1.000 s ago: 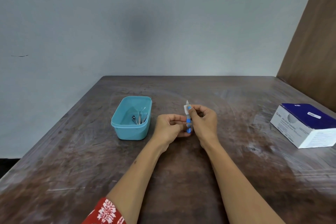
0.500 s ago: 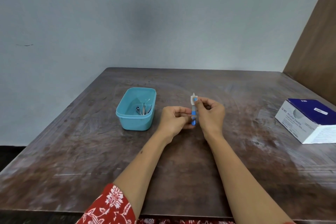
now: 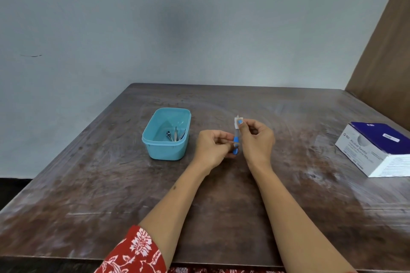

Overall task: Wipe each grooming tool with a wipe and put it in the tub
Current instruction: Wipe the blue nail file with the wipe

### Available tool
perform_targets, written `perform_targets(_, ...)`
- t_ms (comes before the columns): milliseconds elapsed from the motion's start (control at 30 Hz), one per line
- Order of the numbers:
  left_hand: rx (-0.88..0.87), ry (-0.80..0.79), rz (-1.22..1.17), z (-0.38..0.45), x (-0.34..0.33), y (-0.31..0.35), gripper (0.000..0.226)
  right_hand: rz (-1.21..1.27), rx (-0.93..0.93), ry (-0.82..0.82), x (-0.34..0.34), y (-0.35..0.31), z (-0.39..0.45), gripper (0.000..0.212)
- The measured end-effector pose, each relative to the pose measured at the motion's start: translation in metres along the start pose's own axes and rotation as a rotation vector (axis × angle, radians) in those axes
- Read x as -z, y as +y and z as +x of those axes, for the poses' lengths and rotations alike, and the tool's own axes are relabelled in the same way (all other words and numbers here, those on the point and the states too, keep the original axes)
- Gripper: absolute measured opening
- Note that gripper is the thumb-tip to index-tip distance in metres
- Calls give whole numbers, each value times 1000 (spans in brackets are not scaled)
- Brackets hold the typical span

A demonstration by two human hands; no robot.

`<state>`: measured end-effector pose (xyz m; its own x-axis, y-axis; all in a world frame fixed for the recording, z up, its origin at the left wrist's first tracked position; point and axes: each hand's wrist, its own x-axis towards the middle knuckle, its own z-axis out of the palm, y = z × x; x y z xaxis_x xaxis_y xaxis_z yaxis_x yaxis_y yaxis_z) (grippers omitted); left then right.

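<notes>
Beside the tub point(image 3: 166, 134), which already holds a few tools point(image 3: 175, 135), left hand point(image 3: 213, 148) grips a blue-handled tool point(image 3: 236, 139); right hand point(image 3: 257, 139) pinches a wipe point(image 3: 237, 122) at its tip. No others visible on the table point(image 3: 221, 201); likely the last.

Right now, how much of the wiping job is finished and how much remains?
Done: a few metal tools already lie in the blue tub. In hand: the left hand holds a blue-handled tool upright by its lower end, while the right hand pinches a white wipe around its tip. Left: finishing this wipe and dropping the tool in the tub. No other loose tools show on the table.
</notes>
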<state>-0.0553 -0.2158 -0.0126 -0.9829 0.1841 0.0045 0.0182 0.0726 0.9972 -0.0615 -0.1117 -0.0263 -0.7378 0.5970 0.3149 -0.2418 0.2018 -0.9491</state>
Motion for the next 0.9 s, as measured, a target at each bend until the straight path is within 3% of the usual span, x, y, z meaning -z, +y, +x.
perform_targets(133, -12, 14, 21, 0, -2, -2, 13, -85, 61, 25, 1, -1, -1, 17)
perform_targets(300, -59, 111, 39, 4, 2, -6, 13, -100, 37, -100, -1, 3, -2, 11)
perform_targets(433, 27, -20, -13, 1, 3, -2, 12, -93, 29, -55, 1, 3, 1, 15)
perform_targets(600, -3, -85, 67, -2, 0, 1, 12, -98, 41, 38, 3, 0, 2, 15)
perform_targets(833, -75, 104, 119, 0, -1, -4, 13, -34, 13, -76, 2, -3, -1, 14)
perform_targets(900, -59, 75, 100, 0, 0, -3, 13, -23, 3, -79, 2, -4, -2, 15)
